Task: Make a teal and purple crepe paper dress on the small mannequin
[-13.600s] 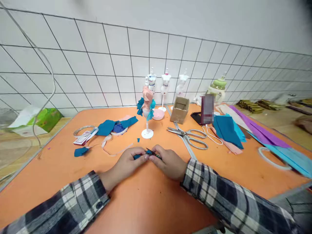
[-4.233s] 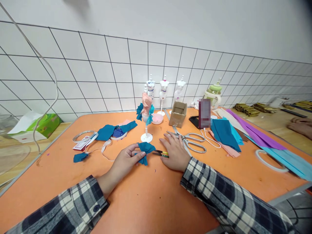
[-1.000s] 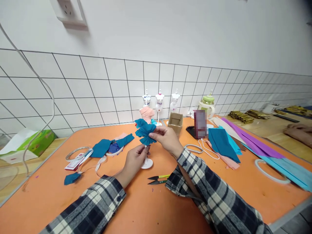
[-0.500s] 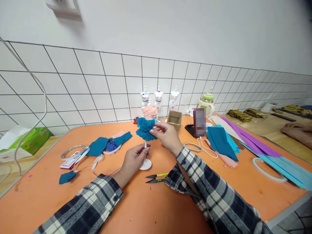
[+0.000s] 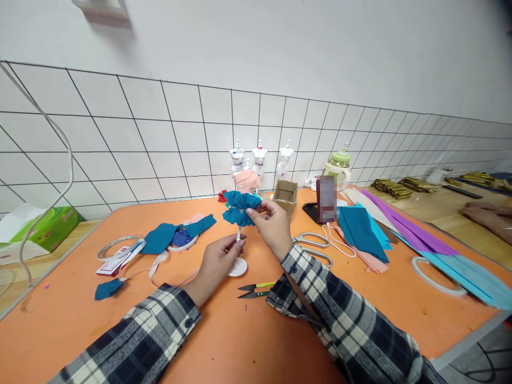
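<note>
The dummy stands on the orange table, dressed with pink paper. The left hand has thumb and fingers closed on its stem, seemingly for steadiness. The right hand pinches blue paper by the edge, probably so that the rest spreads freely. The small scissors lie near, within reach.

the left sleeve and right sleeve share one plaid: dark navy, grey and cream, in broad checks crossed by pale stripes. the left cuff carries a round dark button; the right cuff has a similar one, and below it a loose plaid flap hangs open. the left hand and right hand are bare.
</note>
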The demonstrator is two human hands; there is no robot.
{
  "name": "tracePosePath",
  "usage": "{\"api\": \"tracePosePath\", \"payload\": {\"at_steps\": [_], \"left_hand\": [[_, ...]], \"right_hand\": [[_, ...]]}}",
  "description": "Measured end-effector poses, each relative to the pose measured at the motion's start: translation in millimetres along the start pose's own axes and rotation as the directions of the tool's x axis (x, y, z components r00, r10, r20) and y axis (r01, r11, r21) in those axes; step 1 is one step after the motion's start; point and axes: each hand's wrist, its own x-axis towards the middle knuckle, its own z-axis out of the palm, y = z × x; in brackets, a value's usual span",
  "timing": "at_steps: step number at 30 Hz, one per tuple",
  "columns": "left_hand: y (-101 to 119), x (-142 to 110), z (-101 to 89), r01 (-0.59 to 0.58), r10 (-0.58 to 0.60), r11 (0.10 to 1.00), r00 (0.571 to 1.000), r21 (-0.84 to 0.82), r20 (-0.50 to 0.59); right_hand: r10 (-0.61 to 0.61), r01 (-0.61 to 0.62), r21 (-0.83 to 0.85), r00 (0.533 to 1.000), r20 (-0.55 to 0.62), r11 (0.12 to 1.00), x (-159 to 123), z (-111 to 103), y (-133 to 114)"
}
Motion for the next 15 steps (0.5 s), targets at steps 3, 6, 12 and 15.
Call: {"api": "tracePosePath", "payload": {"at_steps": [3,6,12,15], "left_hand": [[1.5,-0.3,-0.6,-0.026,0.027,1.000,1.000,0.016,-0.008],[1.9,-0.2,-1.4,-0.041,0.041,0.999,0.999,0.018,-0.004],[1.6,0.5,-2.8,-0.053,0.053,0.998,0.998,0.027,-0.017],[-0.2,0.1,-3.4,-0.076,0.076,0.995,0.997,0.058,0.009]], "right_hand": [[-0.013,0.012,-0.031,1.000,-0.023,0.999,-0.7,-0.3,0.5],[-0.023,0.022,-0.030,0.999,-0.029,0.999,-1.3,-0.4,-0.3],[0.005,-0.003,0.099,1.000,-0.022,0.995,-1.4,1.2,3.0],[0.018,-0.017,0.204,1.000,-0.003,0.979,-1.5,3.7,7.5]]}}
